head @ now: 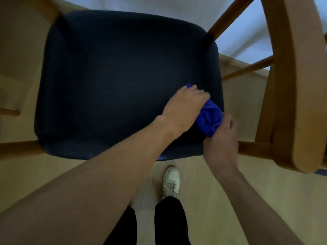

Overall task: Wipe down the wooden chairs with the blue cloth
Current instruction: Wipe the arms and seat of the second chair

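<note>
A wooden chair [290,89] with a dark navy padded seat [120,82] fills the head view from above; its curved backrest runs down the right side. The blue cloth [209,119] lies bunched on the seat's near right corner. My left hand [185,106] lies palm down over the cloth's far end, a blue tip showing past the fingers. My right hand [222,138] grips the cloth's near end at the seat edge, fingers curled round it.
Light wooden floor [230,200] surrounds the chair. A white shoe [171,181] and black trouser legs stand just in front of the seat. Chair legs and rails stick out at the left, at the top corners and behind the backrest. A white wall rises at the far side.
</note>
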Demonstrator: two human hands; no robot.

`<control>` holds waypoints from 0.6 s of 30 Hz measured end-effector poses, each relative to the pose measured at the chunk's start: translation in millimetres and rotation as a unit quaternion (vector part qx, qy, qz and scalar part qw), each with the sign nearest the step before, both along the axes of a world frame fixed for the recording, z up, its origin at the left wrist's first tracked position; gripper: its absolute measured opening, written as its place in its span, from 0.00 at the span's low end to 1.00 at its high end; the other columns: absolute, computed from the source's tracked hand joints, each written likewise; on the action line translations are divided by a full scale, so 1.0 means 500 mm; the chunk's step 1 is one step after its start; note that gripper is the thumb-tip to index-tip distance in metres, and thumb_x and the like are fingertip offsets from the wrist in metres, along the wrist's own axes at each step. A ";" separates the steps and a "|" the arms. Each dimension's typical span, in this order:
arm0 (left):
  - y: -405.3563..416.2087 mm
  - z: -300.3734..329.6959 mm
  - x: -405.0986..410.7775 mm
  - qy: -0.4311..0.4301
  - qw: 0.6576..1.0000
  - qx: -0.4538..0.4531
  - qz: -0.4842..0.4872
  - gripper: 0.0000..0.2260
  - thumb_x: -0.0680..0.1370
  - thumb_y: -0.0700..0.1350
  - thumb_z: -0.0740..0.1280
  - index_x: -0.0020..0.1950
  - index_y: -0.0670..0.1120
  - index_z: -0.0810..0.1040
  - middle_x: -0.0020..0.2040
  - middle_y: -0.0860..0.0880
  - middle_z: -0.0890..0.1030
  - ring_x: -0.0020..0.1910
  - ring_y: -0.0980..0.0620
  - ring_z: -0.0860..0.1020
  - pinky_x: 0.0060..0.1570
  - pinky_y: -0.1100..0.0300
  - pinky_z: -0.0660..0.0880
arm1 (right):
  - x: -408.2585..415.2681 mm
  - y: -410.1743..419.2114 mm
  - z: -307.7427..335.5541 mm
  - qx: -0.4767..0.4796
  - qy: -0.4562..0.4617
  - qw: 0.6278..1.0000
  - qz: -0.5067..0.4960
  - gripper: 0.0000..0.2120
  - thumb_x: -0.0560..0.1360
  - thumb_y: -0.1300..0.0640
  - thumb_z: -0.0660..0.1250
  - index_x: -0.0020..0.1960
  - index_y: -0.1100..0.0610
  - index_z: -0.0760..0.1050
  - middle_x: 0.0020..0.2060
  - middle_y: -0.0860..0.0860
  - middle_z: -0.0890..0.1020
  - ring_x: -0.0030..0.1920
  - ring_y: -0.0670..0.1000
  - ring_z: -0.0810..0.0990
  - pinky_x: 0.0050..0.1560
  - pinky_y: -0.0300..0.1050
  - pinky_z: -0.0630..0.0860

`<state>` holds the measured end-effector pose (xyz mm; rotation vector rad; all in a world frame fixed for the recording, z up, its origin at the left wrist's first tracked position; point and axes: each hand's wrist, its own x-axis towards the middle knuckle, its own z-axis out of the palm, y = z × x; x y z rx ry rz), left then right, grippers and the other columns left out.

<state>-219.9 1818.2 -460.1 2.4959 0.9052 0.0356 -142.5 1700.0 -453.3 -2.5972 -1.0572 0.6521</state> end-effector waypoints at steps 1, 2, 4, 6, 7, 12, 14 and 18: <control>-0.015 -0.009 0.000 0.007 1.000 -0.001 -0.012 0.17 0.81 0.38 0.57 0.69 0.47 0.70 0.70 0.47 0.71 0.72 0.47 0.64 0.72 0.56 0.56 | -0.014 -0.019 -0.004 -0.003 -0.003 1.000 -0.001 0.30 0.68 0.74 0.68 0.66 0.59 0.65 0.66 0.58 0.68 0.59 0.58 0.74 0.58 0.53 0.76; -0.036 -0.017 -0.014 0.015 1.000 -0.004 -0.020 0.18 0.82 0.39 0.56 0.71 0.47 0.69 0.73 0.48 0.69 0.75 0.48 0.61 0.74 0.56 0.54 | -0.032 -0.042 -0.007 -0.001 -0.004 1.000 -0.004 0.30 0.67 0.74 0.68 0.65 0.59 0.66 0.65 0.58 0.69 0.59 0.59 0.74 0.59 0.55 0.75; -0.082 -0.030 -0.075 0.014 0.999 -0.027 -0.023 0.19 0.83 0.40 0.55 0.74 0.48 0.66 0.76 0.49 0.64 0.77 0.49 0.55 0.75 0.56 0.49 | -0.076 -0.087 -0.015 -0.007 -0.001 1.000 -0.006 0.30 0.65 0.73 0.70 0.64 0.58 0.67 0.64 0.57 0.70 0.59 0.59 0.72 0.58 0.53 0.74; -0.117 -0.032 -0.154 -0.005 0.998 -0.069 -0.012 0.20 0.82 0.41 0.58 0.75 0.47 0.66 0.77 0.50 0.63 0.77 0.50 0.54 0.76 0.59 0.45 | -0.131 -0.121 -0.020 -0.026 0.024 0.999 0.005 0.29 0.67 0.69 0.72 0.65 0.55 0.68 0.62 0.55 0.70 0.58 0.56 0.71 0.56 0.49 0.73; -0.127 -0.027 -0.199 -0.017 0.997 -0.080 -0.002 0.20 0.81 0.40 0.60 0.73 0.46 0.68 0.75 0.49 0.65 0.77 0.50 0.57 0.76 0.58 0.47 | -0.161 -0.131 -0.021 -0.035 0.051 0.998 0.018 0.28 0.68 0.66 0.72 0.65 0.52 0.68 0.60 0.52 0.70 0.57 0.54 0.71 0.55 0.47 0.72; -0.107 0.020 -0.401 0.026 0.995 -0.067 0.075 0.21 0.69 0.33 0.66 0.62 0.39 0.80 0.63 0.41 0.78 0.65 0.38 0.75 0.66 0.43 0.67 | -0.263 -0.084 0.007 -0.024 0.143 0.971 0.189 0.23 0.70 0.57 0.71 0.63 0.49 0.70 0.51 0.47 0.71 0.48 0.49 0.73 0.47 0.47 0.76; -0.076 0.031 -0.451 0.051 0.986 -0.052 0.149 0.24 0.70 0.34 0.69 0.66 0.39 0.76 0.66 0.41 0.76 0.68 0.40 0.72 0.70 0.48 0.62 | -0.282 -0.013 0.017 0.017 0.096 0.967 0.234 0.25 0.68 0.59 0.71 0.63 0.49 0.72 0.53 0.48 0.72 0.51 0.51 0.72 0.47 0.49 0.76; -0.026 0.017 -0.476 0.060 0.952 0.001 0.301 0.32 0.69 0.28 0.68 0.72 0.40 0.68 0.71 0.41 0.70 0.73 0.43 0.65 0.75 0.52 0.52 | -0.311 0.171 0.012 0.107 0.060 0.950 0.288 0.27 0.66 0.70 0.66 0.64 0.55 0.74 0.65 0.52 0.74 0.65 0.56 0.71 0.65 0.52 0.69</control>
